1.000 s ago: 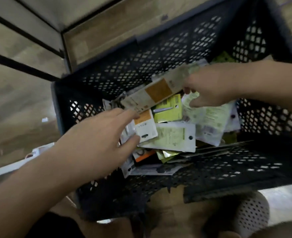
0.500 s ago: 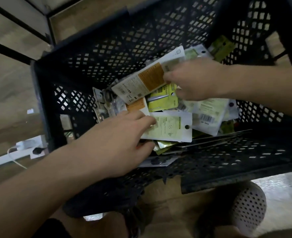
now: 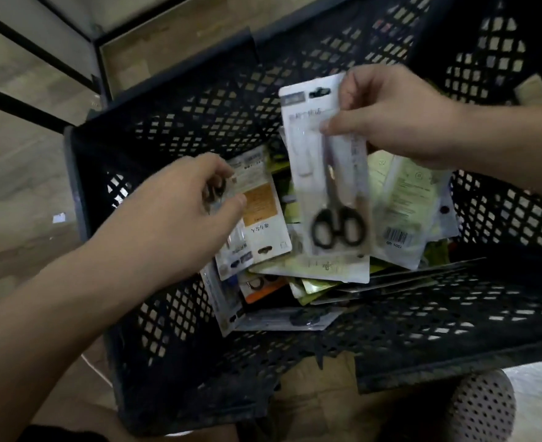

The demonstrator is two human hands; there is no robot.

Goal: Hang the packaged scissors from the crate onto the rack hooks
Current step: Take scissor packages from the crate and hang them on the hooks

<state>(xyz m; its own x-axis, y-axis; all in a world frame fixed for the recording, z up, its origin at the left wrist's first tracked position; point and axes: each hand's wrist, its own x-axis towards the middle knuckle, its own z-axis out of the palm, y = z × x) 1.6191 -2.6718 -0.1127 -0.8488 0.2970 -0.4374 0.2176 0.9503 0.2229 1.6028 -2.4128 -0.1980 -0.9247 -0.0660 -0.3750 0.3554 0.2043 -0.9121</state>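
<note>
Since a moment ago the right hand (image 3: 390,119) has come up from the pile with a new pack. The left hand (image 3: 167,228) now has hold of a pack with an orange patch.

The right hand grips the scissors pack (image 3: 323,173) near its top. The thumb is on the front and the fingers are curled round the right edge. This pack hangs upright under the hand, over the pile and inside the black crate (image 3: 199,110). You can see scissors with black handles through the clear front. The handles are at the bottom and the blades point up. A dark hang hole sits at the top edge, just left of the thumb.

The left hand pinches the orange pack (image 3: 260,212) by its upper left corner, between thumb and fingers. That pack leans on the pile to the right of the hand. Its hang hole is at the low end.

More packs lie in a messy pile (image 3: 320,275) on the crate bottom, below and between both hands. Some are green and yellow. A white pack with a barcode (image 3: 400,224) lies under the right hand.

The crate stands on a wood-look floor (image 3: 14,193). Black bars (image 3: 24,49) run far above the left hand. A white round thing with small holes (image 3: 480,406) is outside the crate, well below the right hand.
</note>
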